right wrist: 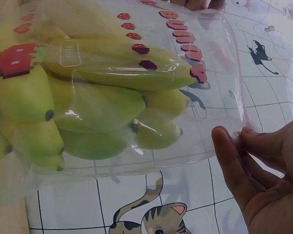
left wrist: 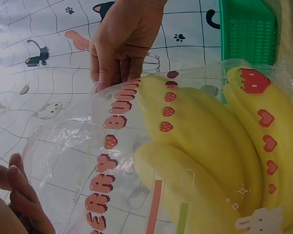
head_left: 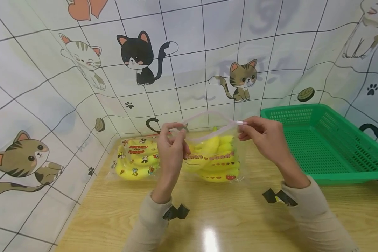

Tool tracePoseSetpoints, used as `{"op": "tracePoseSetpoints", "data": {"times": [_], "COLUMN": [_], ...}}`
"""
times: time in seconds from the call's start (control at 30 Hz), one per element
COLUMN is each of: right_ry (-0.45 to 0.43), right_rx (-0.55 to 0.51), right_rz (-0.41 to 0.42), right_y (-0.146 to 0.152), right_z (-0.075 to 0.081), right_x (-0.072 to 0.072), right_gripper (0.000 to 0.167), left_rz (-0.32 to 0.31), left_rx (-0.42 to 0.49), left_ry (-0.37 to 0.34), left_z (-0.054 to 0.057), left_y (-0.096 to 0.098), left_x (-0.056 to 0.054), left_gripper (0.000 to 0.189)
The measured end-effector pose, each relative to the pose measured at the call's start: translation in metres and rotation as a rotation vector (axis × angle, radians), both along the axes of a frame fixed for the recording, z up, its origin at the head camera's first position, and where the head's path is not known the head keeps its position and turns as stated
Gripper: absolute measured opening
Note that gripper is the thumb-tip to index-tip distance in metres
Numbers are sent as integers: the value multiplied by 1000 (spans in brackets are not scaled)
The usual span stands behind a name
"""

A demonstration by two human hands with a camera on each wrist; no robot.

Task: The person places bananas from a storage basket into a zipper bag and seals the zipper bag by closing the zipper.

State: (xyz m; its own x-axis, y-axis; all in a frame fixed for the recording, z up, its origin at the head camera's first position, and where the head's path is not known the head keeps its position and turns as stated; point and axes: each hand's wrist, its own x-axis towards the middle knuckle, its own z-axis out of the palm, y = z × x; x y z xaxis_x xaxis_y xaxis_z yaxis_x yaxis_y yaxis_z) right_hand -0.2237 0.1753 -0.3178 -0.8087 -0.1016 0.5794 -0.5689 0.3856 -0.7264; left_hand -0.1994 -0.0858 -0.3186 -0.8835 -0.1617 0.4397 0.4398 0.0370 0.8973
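Note:
A clear slider zip bag (head_left: 212, 166) printed with pink letters, hearts and strawberries stands on the table with yellow bananas (left wrist: 200, 131) inside. Its pink-rimmed mouth gapes in the head view. My left hand (head_left: 173, 143) pinches the mouth's left end between thumb and fingers. At the opposite corner, beside the white slider (head_left: 240, 122), the thumb and fingertips of my right hand (head_left: 266, 136) pinch the bag. In the right wrist view several bananas with dark tips press against the clear plastic, and the bag's upper part is slack above them.
Left of my left hand lies another printed clear bag (head_left: 137, 159), also with yellow bananas in it. A green slatted basket (head_left: 343, 176) stands at the right. The wooden table (head_left: 226, 213) meets a cat-patterned sheet (head_left: 189, 77) behind and at the left.

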Motion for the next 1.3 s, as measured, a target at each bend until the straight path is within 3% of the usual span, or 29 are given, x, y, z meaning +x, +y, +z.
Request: {"op": "tracePoseSetpoints", "data": {"times": [0.1, 0.3, 0.47, 0.6, 0.77, 0.93, 1.1, 1.3], "right_ry": [-49, -107, -125, -107, -88, -91, -74, -34], "right_rx": [27, 74, 78, 88, 126, 156, 161, 195], "right_rz": [-7, -10, -4, 7, 7, -4, 15, -8], "right_y": [5, 9, 8, 10, 12, 13, 16, 18], "right_z": [2, 6, 9, 10, 9, 8, 9, 11], "right_x": [0, 1, 2, 3, 5, 6, 7, 9], "right_gripper": [15, 18, 17, 15, 15, 17, 17, 16], "left_rz": [6, 14, 27, 6, 81, 189, 248, 280], "left_rx": [-18, -154, -425, -710, -1021, -1207, -1289, -1300], "left_ry": [82, 356, 568, 663, 635, 571, 527, 508], "left_z": [0, 2, 16, 33, 46, 47, 43, 38], "left_y": [2, 10, 22, 42, 69, 88, 98, 103], "left_x": [2, 11, 14, 13, 8, -3, -9, -13], "left_gripper": [21, 11, 6, 9, 16, 20, 19, 18]}}
